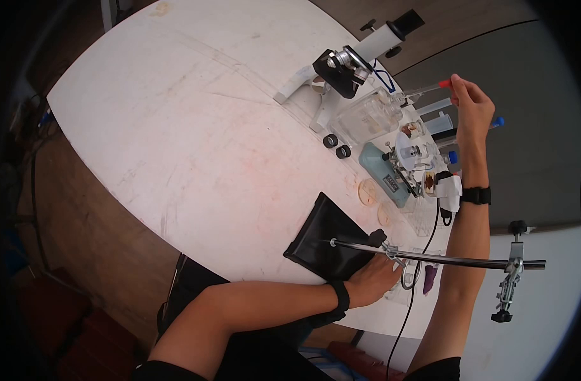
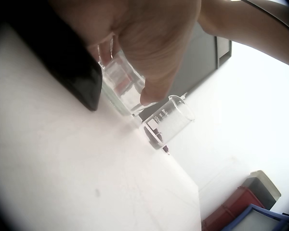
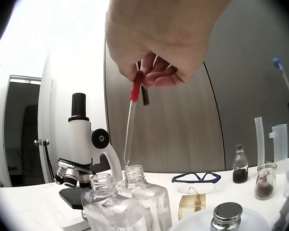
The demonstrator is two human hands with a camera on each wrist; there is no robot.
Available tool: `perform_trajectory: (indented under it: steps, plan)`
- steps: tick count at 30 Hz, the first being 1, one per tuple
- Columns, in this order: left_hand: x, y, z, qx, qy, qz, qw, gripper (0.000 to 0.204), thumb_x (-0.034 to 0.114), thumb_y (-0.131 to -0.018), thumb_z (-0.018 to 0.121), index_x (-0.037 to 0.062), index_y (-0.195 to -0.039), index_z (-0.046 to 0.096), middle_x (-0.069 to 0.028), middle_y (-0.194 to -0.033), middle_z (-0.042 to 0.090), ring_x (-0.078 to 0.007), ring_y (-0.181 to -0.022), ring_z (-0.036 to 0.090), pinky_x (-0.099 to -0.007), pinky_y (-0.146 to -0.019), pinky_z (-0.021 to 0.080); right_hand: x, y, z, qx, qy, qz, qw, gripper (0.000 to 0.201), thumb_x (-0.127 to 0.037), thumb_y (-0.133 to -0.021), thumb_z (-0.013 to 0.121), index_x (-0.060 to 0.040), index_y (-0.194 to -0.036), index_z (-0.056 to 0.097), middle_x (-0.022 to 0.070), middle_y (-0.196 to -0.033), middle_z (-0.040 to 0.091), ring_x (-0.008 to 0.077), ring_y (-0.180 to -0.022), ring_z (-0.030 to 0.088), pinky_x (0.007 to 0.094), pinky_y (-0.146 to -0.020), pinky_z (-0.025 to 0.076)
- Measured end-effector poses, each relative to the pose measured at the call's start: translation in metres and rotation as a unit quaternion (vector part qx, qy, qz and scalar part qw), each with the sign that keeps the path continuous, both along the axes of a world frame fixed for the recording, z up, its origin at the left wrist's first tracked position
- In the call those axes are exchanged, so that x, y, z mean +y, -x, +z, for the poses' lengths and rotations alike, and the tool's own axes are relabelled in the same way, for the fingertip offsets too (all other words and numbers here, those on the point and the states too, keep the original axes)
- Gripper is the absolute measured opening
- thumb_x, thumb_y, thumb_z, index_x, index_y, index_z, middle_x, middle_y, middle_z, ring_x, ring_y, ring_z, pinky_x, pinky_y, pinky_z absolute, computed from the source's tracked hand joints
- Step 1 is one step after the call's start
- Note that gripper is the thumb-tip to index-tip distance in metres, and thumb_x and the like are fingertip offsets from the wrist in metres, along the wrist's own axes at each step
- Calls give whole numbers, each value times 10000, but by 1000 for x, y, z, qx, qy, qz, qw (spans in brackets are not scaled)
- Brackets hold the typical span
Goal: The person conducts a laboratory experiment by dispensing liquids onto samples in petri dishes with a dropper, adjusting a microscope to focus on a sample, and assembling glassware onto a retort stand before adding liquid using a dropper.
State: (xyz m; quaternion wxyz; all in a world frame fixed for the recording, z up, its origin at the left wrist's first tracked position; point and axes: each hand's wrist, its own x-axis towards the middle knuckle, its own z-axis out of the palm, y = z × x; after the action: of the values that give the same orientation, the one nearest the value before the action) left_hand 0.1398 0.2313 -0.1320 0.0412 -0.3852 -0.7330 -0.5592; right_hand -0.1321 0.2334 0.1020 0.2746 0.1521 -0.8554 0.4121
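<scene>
My right hand (image 1: pixel 474 111) pinches the red rubber bulb of a glass dropper (image 3: pixel 129 127). The dropper points down, its tip at the mouth of a clear square glass bottle (image 3: pixel 151 197). In front of that bottle stands a second one (image 3: pixel 111 211), also uncapped, with clear contents. Low over the near side of the table, my left hand (image 2: pixel 151 43) grips a clear glass vessel (image 2: pixel 120 86), thumb on one side and fingers round the other. Beside it stands a small glass beaker (image 2: pixel 171 120) with printed markings and something dark at its base.
A microscope (image 1: pixel 360 57) stands beyond the bottles. Nearer are two black caps (image 1: pixel 336 146), a green-based balance (image 1: pixel 382 171) and petri dishes (image 1: pixel 367 192). A retort stand's rod (image 1: pixel 442 259) juts across above my left hand from its black base (image 1: pixel 322 235). Blue-framed goggles (image 3: pixel 197 178) lie behind the bottles.
</scene>
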Motion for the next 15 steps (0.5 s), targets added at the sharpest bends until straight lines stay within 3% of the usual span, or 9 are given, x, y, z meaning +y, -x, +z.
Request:
perform_trajectory:
  steps: [6,8,15]
  plan:
    - [1,-1,-1,30,-8,23,999,633,-64,-737,607,-133,-1339,424,-234,-1102,565,-376,-1071,513,-439,-981,397,12,6,0,-5,7,23,1000,250,-222,-872,766,23,-920,749,11,-751,648,85,-701,552,233,-677,447]
    - [-5,-1,4,-23,-39,6,999,462,-145,-716,518,-71,-1167,452,-298,-1105,508,-445,-1109,516,-485,-956,460,10,5,-4,-9,2,23,1000,244,-217,-874,763,22,-920,749,11,-748,648,83,-698,548,232,-667,441]
    - [-4,-1,4,-9,-52,20,998,461,-141,-723,516,-78,-1176,459,-297,-1097,514,-446,-1108,516,-489,-957,456,-6,0,-22,-16,-54,25,998,216,-186,-884,750,30,-895,743,-3,-712,639,52,-658,517,213,-613,402]
